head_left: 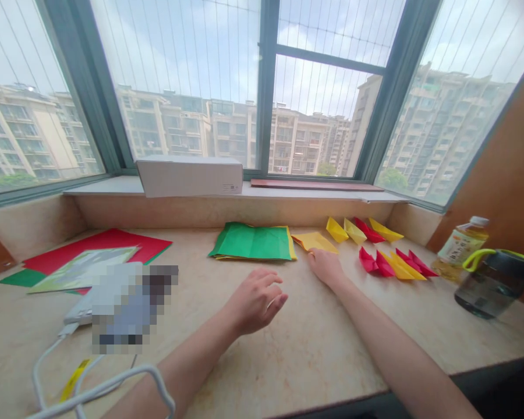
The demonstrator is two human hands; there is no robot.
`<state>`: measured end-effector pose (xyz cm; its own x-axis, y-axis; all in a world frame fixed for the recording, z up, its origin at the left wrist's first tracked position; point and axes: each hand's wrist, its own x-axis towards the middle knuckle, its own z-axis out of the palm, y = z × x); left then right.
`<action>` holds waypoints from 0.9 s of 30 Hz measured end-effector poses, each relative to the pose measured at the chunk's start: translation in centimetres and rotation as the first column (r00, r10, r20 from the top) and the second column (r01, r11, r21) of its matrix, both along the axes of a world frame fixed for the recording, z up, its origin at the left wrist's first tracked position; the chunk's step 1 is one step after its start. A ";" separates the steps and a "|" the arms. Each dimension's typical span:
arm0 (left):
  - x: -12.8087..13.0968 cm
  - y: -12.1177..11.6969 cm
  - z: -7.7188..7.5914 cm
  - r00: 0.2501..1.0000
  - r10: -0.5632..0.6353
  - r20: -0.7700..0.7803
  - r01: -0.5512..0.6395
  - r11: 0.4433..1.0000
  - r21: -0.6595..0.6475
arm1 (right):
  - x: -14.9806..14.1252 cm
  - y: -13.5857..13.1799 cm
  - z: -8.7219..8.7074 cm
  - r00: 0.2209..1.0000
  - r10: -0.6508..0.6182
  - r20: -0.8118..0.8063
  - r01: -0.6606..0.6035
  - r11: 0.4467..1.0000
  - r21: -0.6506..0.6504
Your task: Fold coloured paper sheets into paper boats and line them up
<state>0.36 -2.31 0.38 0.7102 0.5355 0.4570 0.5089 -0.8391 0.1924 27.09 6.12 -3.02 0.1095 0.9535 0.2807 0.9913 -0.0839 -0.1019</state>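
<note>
My right hand [325, 266] reaches forward over the stone counter and touches the near edge of a folded yellow paper [313, 241]; its fingers are mostly hidden behind the hand. My left hand [257, 301] hovers just above the counter with fingers loosely curled and apart, holding nothing. A stack of green sheets [253, 242] with yellow beneath lies just beyond both hands. To the right sit several folded red and yellow paper boats [393, 265], with more [362, 230] behind them.
Red, green and printed sheets [91, 253] lie at the left by a blurred-out object [126, 308] and white cables [96, 390]. A white box [190, 176] rests on the window ledge. A drink bottle [460, 247] and a dark jug [493, 282] stand at the right.
</note>
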 end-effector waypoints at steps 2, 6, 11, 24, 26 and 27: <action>0.3 -0.2 -0.3 1.000 -0.018 0.005 0.018 1.000 -0.007 | 0.2 -0.1 0.0 1.000 0.010 -0.016 -0.010 1.000 0.014; 0.6 0.0 -1.0 1.000 -0.027 0.003 0.027 1.000 -0.009 | 1.4 -0.1 -0.4 0.994 0.054 -0.090 -0.052 0.998 0.027; 0.7 0.2 -1.5 0.999 -0.028 0.032 0.030 0.999 -0.046 | 3.4 -0.3 -0.8 0.954 0.183 -0.236 -0.187 0.982 0.008; 1.5 0.7 -2.3 0.815 0.258 0.518 0.098 0.821 -0.563 | -6.2 -7.2 1.6 0.538 0.816 -0.212 -0.633 0.557 0.538; 1.5 1.2 -2.6 0.743 0.297 0.599 0.165 0.787 -0.595 | -7.5 -7.8 1.2 0.426 0.895 -0.133 -0.766 0.434 0.473; 1.5 1.5 -2.7 0.712 0.324 0.623 0.177 0.776 -0.606 | -7.8 -7.9 1.1 0.384 0.917 -0.105 -0.814 0.390 0.431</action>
